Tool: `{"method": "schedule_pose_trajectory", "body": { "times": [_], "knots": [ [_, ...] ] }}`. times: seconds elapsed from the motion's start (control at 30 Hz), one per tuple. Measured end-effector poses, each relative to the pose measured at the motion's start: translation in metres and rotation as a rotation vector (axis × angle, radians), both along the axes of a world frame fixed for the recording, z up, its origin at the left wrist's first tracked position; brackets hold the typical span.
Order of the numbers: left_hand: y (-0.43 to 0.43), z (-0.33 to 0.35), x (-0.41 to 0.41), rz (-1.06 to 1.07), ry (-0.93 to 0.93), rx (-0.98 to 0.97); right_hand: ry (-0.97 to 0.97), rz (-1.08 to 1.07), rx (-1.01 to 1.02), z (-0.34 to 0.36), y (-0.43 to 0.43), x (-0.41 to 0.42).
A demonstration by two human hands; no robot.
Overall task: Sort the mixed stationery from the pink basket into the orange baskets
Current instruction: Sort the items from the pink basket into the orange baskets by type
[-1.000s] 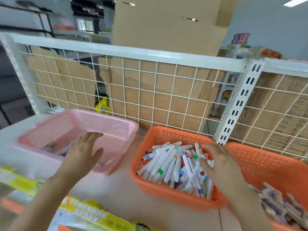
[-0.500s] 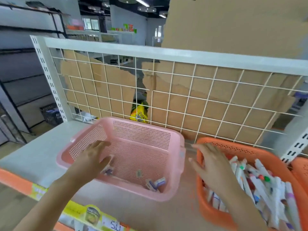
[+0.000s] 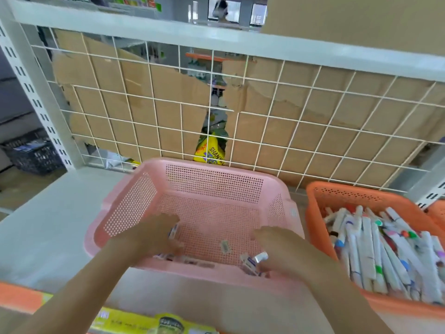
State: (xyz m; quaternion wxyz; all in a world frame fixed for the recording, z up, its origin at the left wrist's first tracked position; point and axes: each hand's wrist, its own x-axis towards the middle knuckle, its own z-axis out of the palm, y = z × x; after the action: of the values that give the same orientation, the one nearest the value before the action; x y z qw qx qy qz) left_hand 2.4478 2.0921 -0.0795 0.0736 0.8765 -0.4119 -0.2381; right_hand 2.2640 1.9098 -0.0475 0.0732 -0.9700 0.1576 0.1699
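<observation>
The pink basket (image 3: 212,186) sits in the middle of the shelf and holds only a few small erasers (image 3: 225,247) on its mesh floor. My left hand (image 3: 154,235) is inside its left half, fingers stretched out over a small eraser (image 3: 173,231). My right hand (image 3: 281,251) reaches into the near right corner, just above a small cluster of erasers (image 3: 252,260), with loose fingers; motion blur hides any contact. To the right stands an orange basket (image 3: 337,194) full of white markers (image 3: 375,249).
A white wire grid (image 3: 265,131) backed with cardboard closes the shelf behind the baskets. The corner of a second orange basket (image 3: 437,213) shows at the far right. Grey shelf surface (image 3: 48,225) lies left of the pink basket. A yellow price strip (image 3: 144,324) runs along the front edge.
The view has swung left, bringing the pink basket to the centre. My right hand left the marker basket and entered the pink one. My left hand went deeper into it.
</observation>
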Motion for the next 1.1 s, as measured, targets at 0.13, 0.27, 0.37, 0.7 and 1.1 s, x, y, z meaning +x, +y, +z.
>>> {"method": "schedule_pose_trajectory", "body": {
  "times": [0.13,0.27,0.37,0.7,1.1],
  "knots": [
    [-0.006,-0.001,0.002,-0.038,-0.02,0.038,0.154,-0.035,-0.06,-0.007,0.006,0.006],
    [-0.013,-0.002,0.002,-0.09,-0.004,0.074,0.16,-0.06,-0.04,-0.014,0.006,0.012],
    [-0.016,-0.003,0.003,-0.085,0.037,0.105,0.146,-0.069,0.006,-0.013,0.004,0.013],
    [-0.016,-0.004,0.003,-0.137,-0.032,0.078,0.143,-0.042,0.071,-0.019,0.0,0.02],
    [-0.015,-0.004,0.003,-0.2,-0.037,0.176,0.114,-0.059,0.256,-0.027,-0.001,0.028]
  ]
}}
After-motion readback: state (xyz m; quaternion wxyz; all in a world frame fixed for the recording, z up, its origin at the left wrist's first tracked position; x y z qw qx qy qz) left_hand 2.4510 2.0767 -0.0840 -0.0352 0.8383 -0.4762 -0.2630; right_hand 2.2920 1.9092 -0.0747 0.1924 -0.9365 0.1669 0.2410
